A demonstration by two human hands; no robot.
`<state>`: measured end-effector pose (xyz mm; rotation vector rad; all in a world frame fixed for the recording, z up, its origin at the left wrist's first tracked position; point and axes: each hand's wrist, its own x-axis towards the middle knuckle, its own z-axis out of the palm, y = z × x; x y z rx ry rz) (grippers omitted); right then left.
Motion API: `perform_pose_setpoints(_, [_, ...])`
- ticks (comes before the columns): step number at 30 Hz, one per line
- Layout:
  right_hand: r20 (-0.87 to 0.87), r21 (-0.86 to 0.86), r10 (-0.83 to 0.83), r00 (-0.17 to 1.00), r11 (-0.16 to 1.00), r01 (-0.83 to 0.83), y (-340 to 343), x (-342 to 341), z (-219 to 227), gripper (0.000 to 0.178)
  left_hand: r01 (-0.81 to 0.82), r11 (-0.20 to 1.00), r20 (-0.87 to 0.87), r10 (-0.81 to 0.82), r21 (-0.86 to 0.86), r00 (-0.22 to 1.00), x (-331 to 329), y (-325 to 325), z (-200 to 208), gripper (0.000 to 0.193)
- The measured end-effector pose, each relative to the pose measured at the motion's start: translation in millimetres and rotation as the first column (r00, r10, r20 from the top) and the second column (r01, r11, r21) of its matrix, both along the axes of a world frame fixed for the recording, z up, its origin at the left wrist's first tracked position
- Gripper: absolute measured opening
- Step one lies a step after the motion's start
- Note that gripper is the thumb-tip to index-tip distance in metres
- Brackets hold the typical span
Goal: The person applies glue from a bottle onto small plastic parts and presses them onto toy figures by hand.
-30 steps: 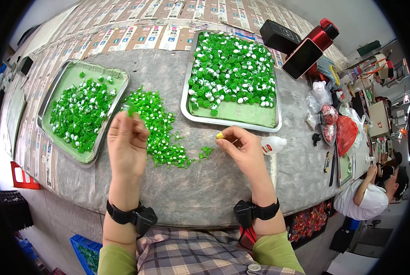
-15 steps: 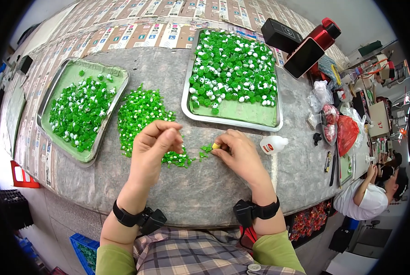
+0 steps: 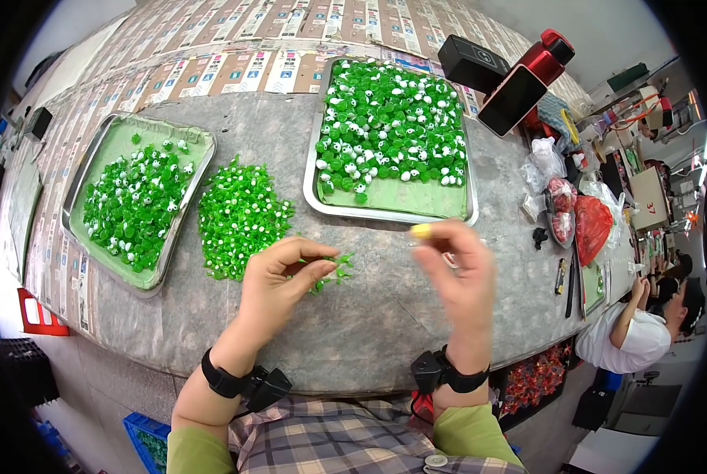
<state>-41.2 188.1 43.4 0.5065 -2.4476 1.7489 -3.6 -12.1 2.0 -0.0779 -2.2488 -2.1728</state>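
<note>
My left hand (image 3: 278, 286) is closed in a pinch, thumb and forefinger on a small green plastic piece (image 3: 344, 259) at the near right edge of the loose heap. More such pieces lie just below its fingertips. My right hand (image 3: 460, 272), slightly blurred, is raised over the table with thumb and forefinger apart. A yellow cover (image 3: 421, 231) sits on its forefinger tip. Behind that hand, mostly hidden, stands or lies a white squeeze bottle (image 3: 449, 259). The heap of small green pieces with white dots (image 3: 243, 217) spreads left of centre.
A metal tray (image 3: 310, 186) of green pieces and white eyeball-like beads lies at the far middle; a similar tray (image 3: 203, 154) is at left. At right are a phone (image 3: 513, 100), red bottle (image 3: 545, 57), black box (image 3: 473, 62) and red bag (image 3: 594, 229). A person (image 3: 630, 336) sits at far right.
My right hand has lifted away from the green pieces, moving right over the white bottle. My left hand has come down and right, its fingers now pinching at the pieces. The view has shifted slightly.
</note>
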Motion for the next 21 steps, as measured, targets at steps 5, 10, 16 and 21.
perform_pose_setpoints(5, [-0.026, -0.333, -0.522, 0.853, 0.809, 0.485, 73, 8, 17, 0.031, -0.127, 0.915, 0.165, 0.067, 0.384, 0.984, -1, 4, 7, 0.016])
perform_pose_setpoints(10, [0.187, 0.249, -0.342, 0.921, 0.923, 0.293, 93, -1, -28, 0.048, -0.13, 0.89, 0.217, 0.035, 0.438, 0.975, -2, 1, 4, 0.015])
perform_pose_setpoints(16, [0.3, 0.336, -0.301, 0.905, 0.922, 0.195, 82, -8, -35, 0.041, -0.129, 0.827, 0.28, -0.035, 0.547, 0.959, -3, 1, 7, 0.014])
perform_pose_setpoints(21, [0.221, -0.262, -0.069, 0.973, 0.957, 0.128, 31, -4, 13, 0.036, -0.131, 0.747, 0.359, -0.153, 0.652, 0.921, -2, 0, 4, 0.014])
